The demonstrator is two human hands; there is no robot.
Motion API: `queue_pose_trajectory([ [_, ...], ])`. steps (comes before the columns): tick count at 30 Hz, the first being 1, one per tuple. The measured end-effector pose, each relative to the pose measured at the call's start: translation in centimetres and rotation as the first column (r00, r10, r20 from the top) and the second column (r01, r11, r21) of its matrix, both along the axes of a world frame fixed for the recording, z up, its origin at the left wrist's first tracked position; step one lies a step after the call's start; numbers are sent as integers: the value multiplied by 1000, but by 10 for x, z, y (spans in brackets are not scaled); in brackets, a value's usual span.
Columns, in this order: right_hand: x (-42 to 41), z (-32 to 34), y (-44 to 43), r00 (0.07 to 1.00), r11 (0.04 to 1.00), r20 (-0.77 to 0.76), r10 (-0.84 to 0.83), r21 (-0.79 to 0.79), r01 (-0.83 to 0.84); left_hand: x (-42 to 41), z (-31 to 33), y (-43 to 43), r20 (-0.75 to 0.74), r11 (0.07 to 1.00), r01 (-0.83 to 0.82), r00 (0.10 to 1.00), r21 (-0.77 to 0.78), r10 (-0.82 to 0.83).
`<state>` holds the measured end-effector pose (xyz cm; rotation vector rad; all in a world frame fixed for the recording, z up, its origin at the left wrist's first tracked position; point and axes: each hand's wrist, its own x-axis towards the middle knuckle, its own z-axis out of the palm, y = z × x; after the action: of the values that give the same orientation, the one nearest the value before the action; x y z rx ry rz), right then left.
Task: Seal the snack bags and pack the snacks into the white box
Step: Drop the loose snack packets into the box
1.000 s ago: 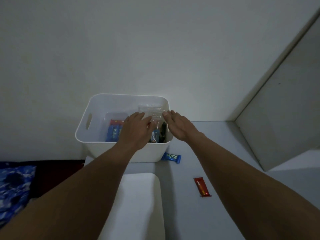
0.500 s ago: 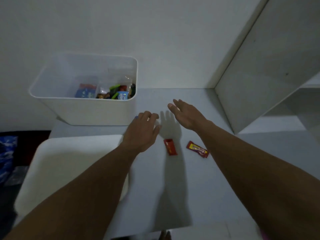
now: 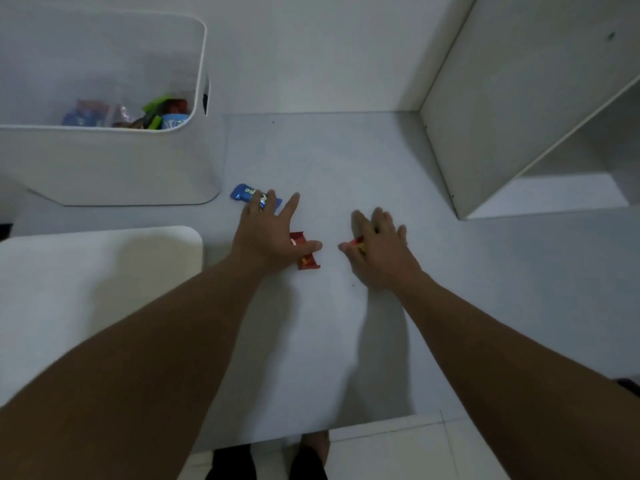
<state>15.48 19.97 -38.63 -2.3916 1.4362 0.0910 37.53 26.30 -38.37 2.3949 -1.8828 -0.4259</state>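
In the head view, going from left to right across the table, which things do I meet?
white box → blue snack → left hand → red snack → right hand over another red snack → white shelf

Two red snack bars (image 3: 306, 252) (image 3: 358, 244), one blue snack (image 3: 246, 192), one white box (image 3: 110, 164).

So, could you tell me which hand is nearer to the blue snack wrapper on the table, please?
The left. The left hand has its fingertips lying over the blue snack wrapper, beside the white box. The right hand is off to its right, over a red snack.
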Motion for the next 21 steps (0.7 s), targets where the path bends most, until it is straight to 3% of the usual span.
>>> queue_pose_trajectory([
  [3,4,0,-4,988,992,154,34,-124,-14,-2,-7,2,72,974,75,996,-216,-61],
  [6,0,-3,-8,993,961,94,77,-272,-49,-4,-13,3,170,894,127,984,-430,-58],
  [12,-8,-5,-11,998,930,-42,-42,-368,23,-11,-18,18,136,971,100,988,-219,-71],
  [16,-4,0,-10,1000,959,3,15,-284,-13,-16,-13,16,179,956,131,980,-264,-85],
  [21,-1,24,-14,998,985,57,35,-172,-25,-26,-11,15,49,925,148,989,-351,-139],
])
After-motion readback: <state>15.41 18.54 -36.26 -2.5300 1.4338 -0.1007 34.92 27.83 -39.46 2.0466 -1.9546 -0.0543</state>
